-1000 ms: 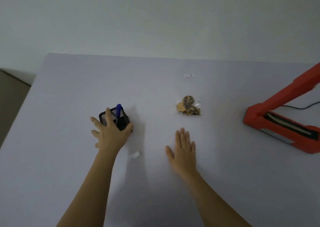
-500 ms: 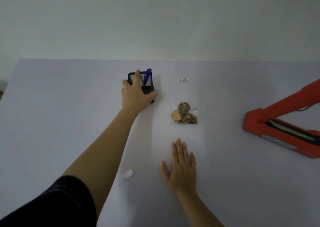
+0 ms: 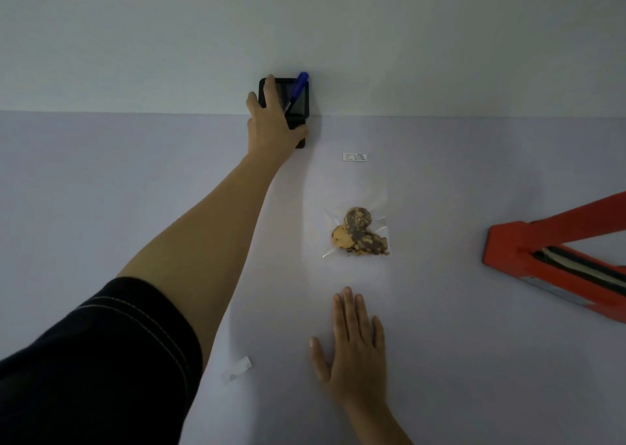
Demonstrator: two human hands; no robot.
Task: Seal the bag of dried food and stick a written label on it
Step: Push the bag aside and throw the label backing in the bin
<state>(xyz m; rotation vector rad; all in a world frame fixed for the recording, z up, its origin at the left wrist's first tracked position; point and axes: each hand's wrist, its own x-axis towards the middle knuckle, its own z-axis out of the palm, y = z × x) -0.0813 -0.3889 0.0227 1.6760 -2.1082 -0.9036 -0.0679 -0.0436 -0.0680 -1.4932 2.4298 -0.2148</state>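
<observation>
One small paper scrap (image 3: pixel 237 370) is seen low on the table (image 3: pixel 101 190), beside the outstretched arm. Further back, one black pen holder (image 3: pixel 301 105) is gripped by the left hand (image 3: pixel 271 122), with fingers hooked over its rim and the thumb wrapped round its near side. One blue pen (image 3: pixel 298 87) is stood in it, tilted.

One white label (image 3: pixel 354 156), already written on, is laid flat just beyond the bag (image 3: pixel 359 232). Being thin and sticky, it is best lifted by one corner. The bag is placed mid-table, apart from both hands. It is judged light, limp and slippery, being clear film, while the dried slices (image 3: pixel 359 238) inside, perhaps three though they overlap, are probably brittle. It is best taken by its empty upper margin, so that nothing is crushed. Whether that margin is already sealed cannot be made out.

The right hand (image 3: pixel 355 349) is laid palm-down nearer the body, fingers straight and close together, holding nothing. At the far right, one red sealer (image 3: pixel 548 261) is stood with its arm raised.
</observation>
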